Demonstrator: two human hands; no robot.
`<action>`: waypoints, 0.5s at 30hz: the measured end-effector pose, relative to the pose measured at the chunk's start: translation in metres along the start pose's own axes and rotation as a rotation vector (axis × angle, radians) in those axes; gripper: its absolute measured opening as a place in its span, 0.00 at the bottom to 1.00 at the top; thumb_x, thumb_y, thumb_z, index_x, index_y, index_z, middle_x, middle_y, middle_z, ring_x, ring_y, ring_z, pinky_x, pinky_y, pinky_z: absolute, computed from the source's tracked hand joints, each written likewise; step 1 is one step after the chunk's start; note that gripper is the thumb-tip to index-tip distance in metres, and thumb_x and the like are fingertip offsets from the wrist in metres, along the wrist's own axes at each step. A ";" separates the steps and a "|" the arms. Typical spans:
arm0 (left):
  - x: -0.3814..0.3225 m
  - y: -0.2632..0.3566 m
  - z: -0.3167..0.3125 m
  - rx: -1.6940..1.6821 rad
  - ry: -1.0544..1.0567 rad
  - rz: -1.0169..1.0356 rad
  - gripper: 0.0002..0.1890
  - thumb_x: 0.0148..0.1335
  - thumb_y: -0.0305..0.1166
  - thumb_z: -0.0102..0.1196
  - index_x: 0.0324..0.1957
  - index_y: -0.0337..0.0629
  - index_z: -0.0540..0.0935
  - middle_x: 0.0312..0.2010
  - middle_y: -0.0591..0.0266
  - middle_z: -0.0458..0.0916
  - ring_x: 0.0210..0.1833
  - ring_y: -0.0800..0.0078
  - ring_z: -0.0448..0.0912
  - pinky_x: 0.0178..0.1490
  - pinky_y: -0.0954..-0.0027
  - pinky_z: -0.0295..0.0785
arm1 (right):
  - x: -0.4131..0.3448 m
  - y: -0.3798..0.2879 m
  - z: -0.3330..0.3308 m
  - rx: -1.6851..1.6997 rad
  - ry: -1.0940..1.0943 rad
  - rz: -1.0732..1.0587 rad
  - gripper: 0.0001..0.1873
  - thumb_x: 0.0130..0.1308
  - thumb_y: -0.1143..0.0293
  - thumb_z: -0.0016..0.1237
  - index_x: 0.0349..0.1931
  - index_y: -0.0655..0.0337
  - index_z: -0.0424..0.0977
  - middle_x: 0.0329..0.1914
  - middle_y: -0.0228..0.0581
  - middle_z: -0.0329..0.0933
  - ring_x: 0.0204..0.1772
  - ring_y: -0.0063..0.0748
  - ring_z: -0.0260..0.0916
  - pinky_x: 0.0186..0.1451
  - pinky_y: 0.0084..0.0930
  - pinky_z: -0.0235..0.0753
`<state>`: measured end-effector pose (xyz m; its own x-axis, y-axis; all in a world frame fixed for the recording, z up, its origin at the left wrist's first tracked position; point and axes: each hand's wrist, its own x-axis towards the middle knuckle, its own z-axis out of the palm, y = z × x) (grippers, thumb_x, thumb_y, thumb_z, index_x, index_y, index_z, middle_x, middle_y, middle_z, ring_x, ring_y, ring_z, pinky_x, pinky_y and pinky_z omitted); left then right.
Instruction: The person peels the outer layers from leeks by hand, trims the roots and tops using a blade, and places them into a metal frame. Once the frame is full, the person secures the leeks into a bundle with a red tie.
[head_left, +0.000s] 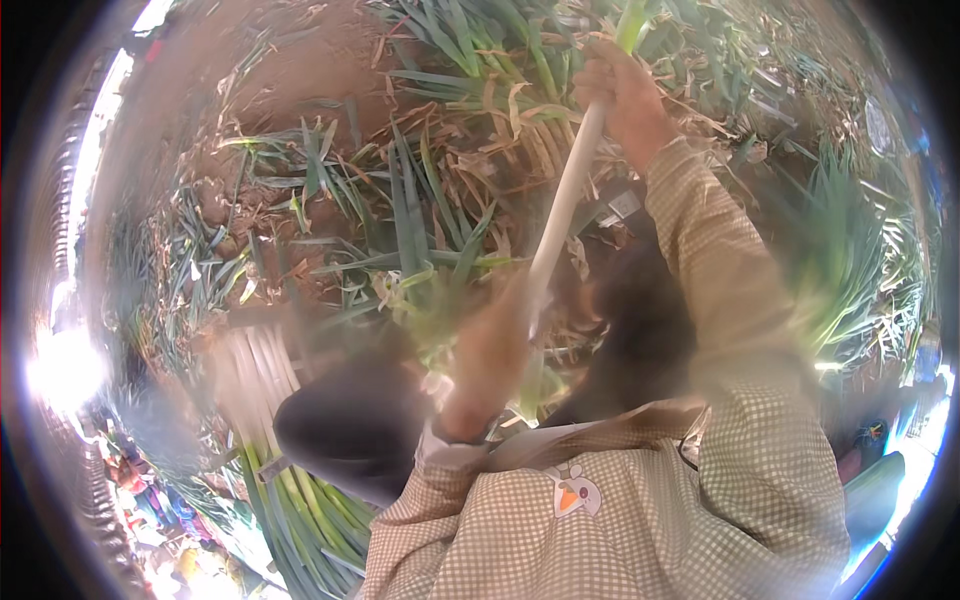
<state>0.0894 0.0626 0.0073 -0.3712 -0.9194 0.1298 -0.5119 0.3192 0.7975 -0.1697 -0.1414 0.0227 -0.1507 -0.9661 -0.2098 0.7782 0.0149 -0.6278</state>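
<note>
A long leek with a pale stalk slants across the middle of the view, its green top pointing away from me. My right hand is closed around it near the green part. At the lower end, my left hand is curled against the white stalk; motion blur hides its exact finger positions. The root end is partly hidden by that hand. Beneath the stalk, dry husks and leaves cover the ground. My dark-clothed left knee is beside the left hand.
Left of my knee, a bundle of leeks lies across a low frame, with a bar end showing. More leeks lie ahead and at the right. Leaf scraps litter the brown soil. A small white label lies past my legs.
</note>
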 end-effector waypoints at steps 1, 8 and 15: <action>-0.003 0.008 -0.004 -0.008 0.043 0.051 0.27 0.62 0.29 0.57 0.65 0.46 0.70 0.35 0.55 0.83 0.30 0.58 0.82 0.30 0.61 0.75 | -0.006 0.004 0.008 -0.115 0.063 -0.056 0.06 0.67 0.74 0.50 0.36 0.57 0.65 0.18 0.20 0.55 0.17 0.14 0.49 0.19 0.16 0.52; -0.045 0.006 -0.021 0.269 0.079 0.070 0.31 0.61 0.29 0.57 0.67 0.42 0.67 0.31 0.53 0.82 0.28 0.58 0.82 0.29 0.61 0.74 | -0.001 0.025 0.018 0.090 0.132 0.058 0.06 0.66 0.75 0.49 0.35 0.60 0.66 0.20 0.25 0.59 0.16 0.14 0.51 0.16 0.15 0.54; -0.103 0.010 -0.057 0.459 -0.392 -0.360 0.26 0.59 0.27 0.60 0.62 0.42 0.74 0.30 0.49 0.83 0.30 0.49 0.83 0.32 0.55 0.75 | 0.032 -0.022 -0.024 0.146 0.035 -0.013 0.05 0.70 0.74 0.46 0.34 0.61 0.66 0.19 0.20 0.56 0.17 0.14 0.51 0.19 0.15 0.54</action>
<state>0.1671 0.1476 0.0357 -0.3252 -0.8630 -0.3867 -0.8988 0.1548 0.4102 -0.2062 -0.1665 0.0113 -0.1806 -0.9563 -0.2298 0.8562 -0.0378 -0.5153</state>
